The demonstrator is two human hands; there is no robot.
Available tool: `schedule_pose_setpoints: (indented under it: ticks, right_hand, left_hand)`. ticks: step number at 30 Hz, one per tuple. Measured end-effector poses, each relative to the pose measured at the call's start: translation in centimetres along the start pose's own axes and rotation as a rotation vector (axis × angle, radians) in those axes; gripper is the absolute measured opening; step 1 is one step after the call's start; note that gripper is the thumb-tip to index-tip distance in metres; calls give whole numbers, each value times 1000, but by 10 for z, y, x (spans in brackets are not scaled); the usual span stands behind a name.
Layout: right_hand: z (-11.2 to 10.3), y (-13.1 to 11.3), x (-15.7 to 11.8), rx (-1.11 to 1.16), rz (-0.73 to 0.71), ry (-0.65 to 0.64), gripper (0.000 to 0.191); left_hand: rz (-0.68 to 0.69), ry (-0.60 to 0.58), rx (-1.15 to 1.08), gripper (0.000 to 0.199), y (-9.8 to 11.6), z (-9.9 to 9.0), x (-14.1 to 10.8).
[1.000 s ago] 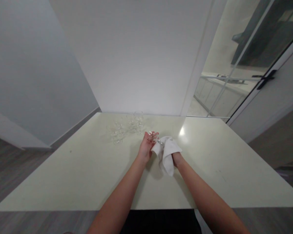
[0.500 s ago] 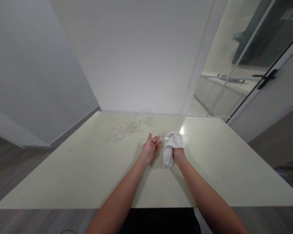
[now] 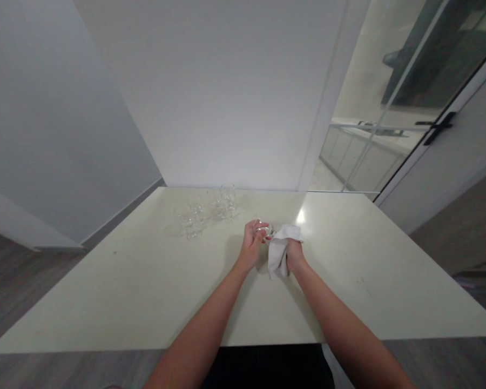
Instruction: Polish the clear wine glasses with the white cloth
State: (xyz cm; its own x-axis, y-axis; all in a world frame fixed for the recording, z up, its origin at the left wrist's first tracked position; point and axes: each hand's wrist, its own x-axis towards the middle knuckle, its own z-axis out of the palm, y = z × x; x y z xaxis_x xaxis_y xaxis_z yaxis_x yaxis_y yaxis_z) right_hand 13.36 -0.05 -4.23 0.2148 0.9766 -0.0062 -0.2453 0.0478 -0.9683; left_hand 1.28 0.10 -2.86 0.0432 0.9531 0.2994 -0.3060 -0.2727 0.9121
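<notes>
My left hand [image 3: 252,241] is closed around a clear wine glass [image 3: 266,231], which lies sideways over the table. A white cloth [image 3: 279,254] is bunched in my right hand [image 3: 295,255], just right of the glass. Folds of the cloth hang down and cover the right fingers and the far end of the glass. Whether the right fingers also grip the glass through the cloth cannot be seen.
Several clear glasses [image 3: 194,219] stand grouped at the back left of the pale table [image 3: 146,292]. A white wall panel [image 3: 235,108] rises behind the table. To the right is a glazed door with a black handle [image 3: 439,128].
My left hand has gone from spread fingers beside the glass to closed around it. The glass has turned to show its rounded bowl, and the cloth has shifted slightly left.
</notes>
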Motion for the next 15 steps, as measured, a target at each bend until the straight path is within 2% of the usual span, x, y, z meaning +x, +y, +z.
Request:
schedule_pose_setpoints:
  ticks: [3,5,10,13,15]
  right_hand:
    - [0,3,1,39,48,48,33]
    - [-1,5,1,10,24,74,30]
    - [-7,10,8,-171,-168,14,28]
    - [-8,13,13,-340,-294,-43,25]
    - [-9,16,14,-434,-325,-71,25]
  left_hand:
    - [114,-40,88,44,1,0,-4]
    - [190,-75,168,47,2,-1,-6]
    - [354,-167,378,56,5,-3,-10]
    - [405,-154,401,59,6,-3,-13]
    - [431,-120,374,59,7,-5,-13]
